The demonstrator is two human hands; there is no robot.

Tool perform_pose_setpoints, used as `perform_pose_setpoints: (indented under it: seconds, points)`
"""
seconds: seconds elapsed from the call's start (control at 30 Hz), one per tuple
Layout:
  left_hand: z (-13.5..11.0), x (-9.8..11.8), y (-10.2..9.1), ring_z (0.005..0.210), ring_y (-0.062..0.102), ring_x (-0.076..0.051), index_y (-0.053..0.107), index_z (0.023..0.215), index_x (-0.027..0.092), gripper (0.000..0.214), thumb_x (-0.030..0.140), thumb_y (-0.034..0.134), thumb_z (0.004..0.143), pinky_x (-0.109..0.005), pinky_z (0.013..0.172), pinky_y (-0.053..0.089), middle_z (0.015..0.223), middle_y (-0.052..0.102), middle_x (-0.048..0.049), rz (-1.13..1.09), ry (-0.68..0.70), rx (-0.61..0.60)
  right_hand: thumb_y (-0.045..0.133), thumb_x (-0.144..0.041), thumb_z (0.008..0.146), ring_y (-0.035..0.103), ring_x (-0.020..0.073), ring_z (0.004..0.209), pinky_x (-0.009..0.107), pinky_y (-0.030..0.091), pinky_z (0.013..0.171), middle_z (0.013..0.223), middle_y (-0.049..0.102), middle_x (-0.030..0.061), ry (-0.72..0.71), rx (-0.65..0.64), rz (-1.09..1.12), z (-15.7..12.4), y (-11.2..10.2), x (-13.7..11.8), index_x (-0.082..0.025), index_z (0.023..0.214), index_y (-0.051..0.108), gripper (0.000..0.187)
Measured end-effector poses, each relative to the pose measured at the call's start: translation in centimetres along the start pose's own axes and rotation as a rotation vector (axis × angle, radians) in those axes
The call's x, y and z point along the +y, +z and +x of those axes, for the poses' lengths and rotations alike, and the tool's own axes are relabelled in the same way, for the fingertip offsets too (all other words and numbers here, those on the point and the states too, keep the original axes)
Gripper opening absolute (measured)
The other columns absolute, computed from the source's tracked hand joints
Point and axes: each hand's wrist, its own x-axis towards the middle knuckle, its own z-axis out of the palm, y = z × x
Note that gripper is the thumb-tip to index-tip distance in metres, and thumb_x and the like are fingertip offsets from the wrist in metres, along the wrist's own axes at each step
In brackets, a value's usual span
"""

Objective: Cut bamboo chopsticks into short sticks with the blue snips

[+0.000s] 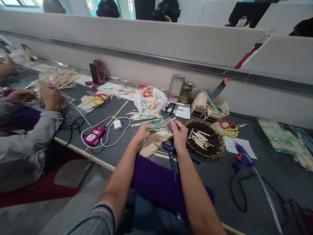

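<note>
My left hand [142, 133] is closed on clear plastic chopstick wrappers [160, 124] with green print. Opposite it, my right hand [180, 133] pinches a pale wooden chopstick [172, 119] whose tip shows at the wrappers' right end; its fingertips are partly hidden. Just below both hands lies a pile of bare chopsticks [153, 145], spread side by side. Blue-handled pliers [171, 155] rest beside the pile, partly under my right forearm. To the right, a dark woven basket [221, 143] with a yellow rim holds short cut sticks [201, 139].
Behind my hands stands a white plastic bag [138, 101] of sticks. Scissors [230, 128] and a blue glue gun [243, 158] lie right, near packed chopsticks [281, 137]. A purple device [96, 136] with a white cable lies left. A co-worker's hand [52, 98] works far left.
</note>
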Motion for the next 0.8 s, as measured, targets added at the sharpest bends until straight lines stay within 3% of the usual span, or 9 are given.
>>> perform_pose_setpoints:
  seconds: [0.2,0.4,0.53,0.6,0.7,0.8]
  points:
    - [-0.2,0.5,-0.1,0.066,0.053,-0.014,0.06,0.065,0.013,0.018,0.029,0.064,0.072,-0.023,0.065,0.04,0.068,0.059,-0.0006,0.028,0.042,-0.067,0.069,-0.042,0.073,0.038,0.0052,0.047,0.021,0.03,0.041,0.075,0.064,-0.0001,0.065,0.08,0.236,-0.3,0.0,-1.7,-0.016,0.083,0.074,0.028]
    - [-0.5,1.2,-1.0,0.066,0.053,-0.013,0.059,0.065,0.014,0.016,0.028,0.061,0.073,-0.022,0.064,0.039,0.067,0.058,0.0005,0.073,0.017,-0.128,0.069,-0.034,0.07,0.037,0.0043,0.044,0.019,0.026,0.038,0.062,0.057,-0.0032,0.053,0.317,0.323,0.3,-1.1,-2.4,-0.015,0.068,0.068,0.019]
    - [-0.6,1.1,-1.9,0.064,0.052,-0.013,0.059,0.062,0.014,0.016,0.028,0.061,0.07,-0.022,0.063,0.039,0.063,0.057,0.0012,0.099,-0.012,-0.07,0.067,-0.038,0.073,0.04,0.0039,0.044,0.017,0.028,0.037,0.06,0.054,-0.0049,0.038,0.468,0.33,1.1,-2.6,-2.4,-0.016,0.069,0.063,0.023]
    - [-0.6,1.0,-2.0,0.066,0.053,-0.013,0.061,0.065,0.013,0.017,0.03,0.062,0.07,-0.023,0.065,0.041,0.065,0.059,0.0008,0.036,-0.007,-0.025,0.069,-0.039,0.071,0.043,0.0044,0.046,0.016,0.031,0.038,0.063,0.055,-0.0054,0.05,0.418,0.333,1.2,-2.7,-2.3,-0.017,0.079,0.065,0.024]
    - [-0.5,1.2,-1.6,0.064,0.052,-0.013,0.061,0.065,0.013,0.02,0.032,0.064,0.07,-0.022,0.064,0.041,0.065,0.058,0.0013,-0.02,-0.007,-0.051,0.072,-0.04,0.068,0.046,0.0058,0.049,0.018,0.036,0.038,0.068,0.057,-0.0049,0.105,0.233,0.318,0.8,-1.9,-2.0,-0.018,0.092,0.067,0.032]
    - [-0.4,1.4,-1.1,0.061,0.05,-0.011,0.058,0.062,0.013,0.024,0.035,0.066,0.07,-0.021,0.06,0.04,0.062,0.056,0.0021,-0.033,-0.03,-0.118,0.071,-0.041,0.069,0.046,0.0068,0.047,0.02,0.037,0.039,0.062,0.056,-0.0043,0.122,0.135,0.259,0.4,-1.1,-1.8,-0.016,0.08,0.069,0.028]
